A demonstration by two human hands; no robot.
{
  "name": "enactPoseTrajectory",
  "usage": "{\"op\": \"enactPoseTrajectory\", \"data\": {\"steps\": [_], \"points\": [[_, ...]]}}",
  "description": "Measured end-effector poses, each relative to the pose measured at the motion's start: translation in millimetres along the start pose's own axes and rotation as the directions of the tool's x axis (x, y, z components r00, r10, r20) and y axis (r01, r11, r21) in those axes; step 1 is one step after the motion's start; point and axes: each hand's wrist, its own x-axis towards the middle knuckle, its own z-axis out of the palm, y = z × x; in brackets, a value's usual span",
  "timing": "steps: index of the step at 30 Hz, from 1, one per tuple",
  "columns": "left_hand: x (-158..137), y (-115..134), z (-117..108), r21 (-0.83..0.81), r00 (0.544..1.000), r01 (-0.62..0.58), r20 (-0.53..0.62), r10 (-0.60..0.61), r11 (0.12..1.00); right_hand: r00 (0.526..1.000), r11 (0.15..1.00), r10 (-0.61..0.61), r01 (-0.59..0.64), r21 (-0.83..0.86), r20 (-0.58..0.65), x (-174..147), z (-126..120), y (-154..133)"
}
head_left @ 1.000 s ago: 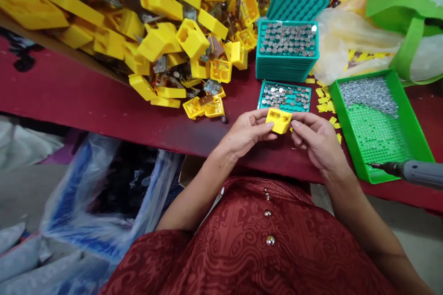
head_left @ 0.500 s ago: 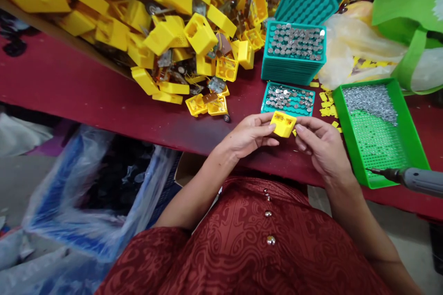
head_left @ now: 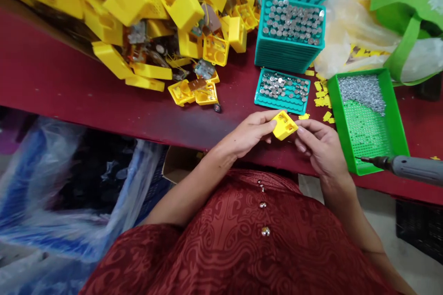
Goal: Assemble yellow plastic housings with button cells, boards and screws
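A small yellow plastic housing [head_left: 284,126] with open compartments is pinched between the thumb and fingers of my left hand [head_left: 254,131]. It is tilted, its hollow side partly turned up. My right hand [head_left: 317,143] is at the housing's right corner with thumb and index finger pinched together; whatever is between them is too small to make out. Just beyond the hands lies a shallow teal tray [head_left: 282,107] with many small silver button cells [head_left: 280,81]. Small flat yellow plastic pieces [head_left: 321,97] are scattered to its right.
A stack of teal trays [head_left: 287,55] holding more cells stands behind. To the right, a green basket [head_left: 398,133] contains metal screws [head_left: 362,90], with a grey electric screwdriver [head_left: 418,167] over its near edge. Yellow housings [head_left: 131,0] pile up at the left. A plastic-lined blue crate [head_left: 20,203] is below.
The yellow housing has turned a little in my left hand and is more tilted. My right fingers stay at its corner. The whole view has shifted, so the table things appear higher and further left.
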Motion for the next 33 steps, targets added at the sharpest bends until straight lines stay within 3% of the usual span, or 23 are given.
{"op": "enactPoseTrajectory", "data": {"steps": [8, 19, 26, 33], "points": [[3.0, -0.1, 3.5, 0.072, 1.0, 0.023, -0.009, -0.023, 0.997, 0.999, 0.998, 0.031, -0.03, 0.055, -0.022, -0.8, -1.7, 2.9], [3.8, 1.1, 5.3, 0.132, 1.0, -0.012, 0.01, 0.01, 0.991, 0.999, 0.999, 0.029, -0.028, -0.039, 0.035, 1.7, -7.4, 9.5], [3.9, -2.0, 6.5, 0.236, 0.984, -0.006, -0.17, 0.048, 0.972, 1.0, 0.989, -0.022, 0.023, -0.145, 0.01, -0.3, -12.7, 10.8], [1.7, -6.8, 11.7, 0.328, 0.977, -0.015, -0.198, 0.084, 0.944, 0.997, 0.97, -0.076, 0.069, -0.233, -0.022, 7.1, -13.0, 17.7]]}}
